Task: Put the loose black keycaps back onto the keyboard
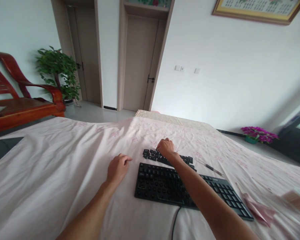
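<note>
A black keyboard (162,186) lies on the cloth, with many keycaps off its left and middle part and its right-hand keys in place. Behind it, loose black keycaps (150,154) are laid out in rows. My right hand (165,146) reaches across the keyboard to these keycaps; its fingers are bent down and drawn together, and whatever is between the fingertips is hidden. My left hand (118,168) rests on the cloth left of the keyboard, holding nothing, its fingers loosely bent and apart.
A thin tool with a dark handle (210,167) lies right of the keycaps. Near the keyboard's right end are a pink cloth (258,208) and a blurred box-like object (296,200). A cable (175,221) runs toward me. A dark flat object (5,148) lies far left.
</note>
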